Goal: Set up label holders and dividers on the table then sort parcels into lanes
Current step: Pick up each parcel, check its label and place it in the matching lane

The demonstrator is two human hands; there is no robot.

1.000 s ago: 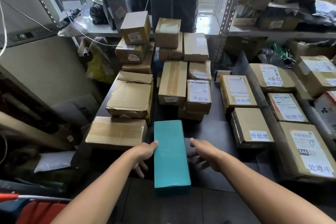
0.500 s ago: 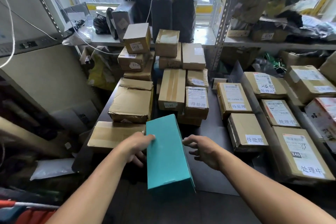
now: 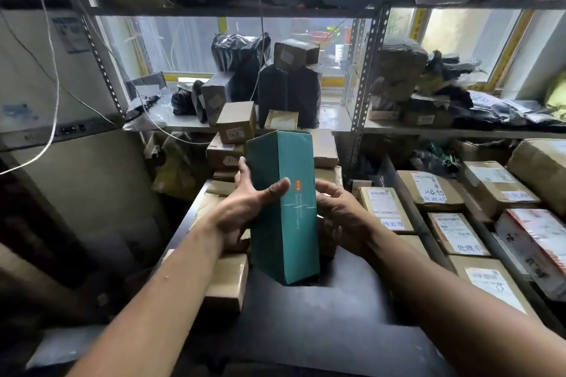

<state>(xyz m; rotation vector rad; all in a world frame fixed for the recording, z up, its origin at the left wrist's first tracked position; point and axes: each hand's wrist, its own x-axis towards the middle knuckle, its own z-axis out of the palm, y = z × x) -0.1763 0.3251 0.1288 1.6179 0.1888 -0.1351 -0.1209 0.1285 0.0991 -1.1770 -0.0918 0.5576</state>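
A long teal box [image 3: 283,223] stands upright in front of me, lifted above the dark table [image 3: 321,315], with small print and an orange mark on its front. My left hand [image 3: 245,208] grips its left side, thumb across the front face and fingers behind. My right hand [image 3: 340,211] holds the right side with curled fingers, partly hidden by the box. Labelled cardboard parcels [image 3: 386,208] lie in rows on the right of the table.
A stack of brown boxes [image 3: 235,122] rises behind the teal box. One flat cardboard box [image 3: 226,278] lies at the table's left edge. Metal shelving [image 3: 364,79] carries black bagged parcels [image 3: 288,95] at the back and right. A large grey appliance [image 3: 61,70] stands at left.
The teal box lay flat on the table; both hands have taken hold of it, raised it and turned it upright. The camera has tilted upward.
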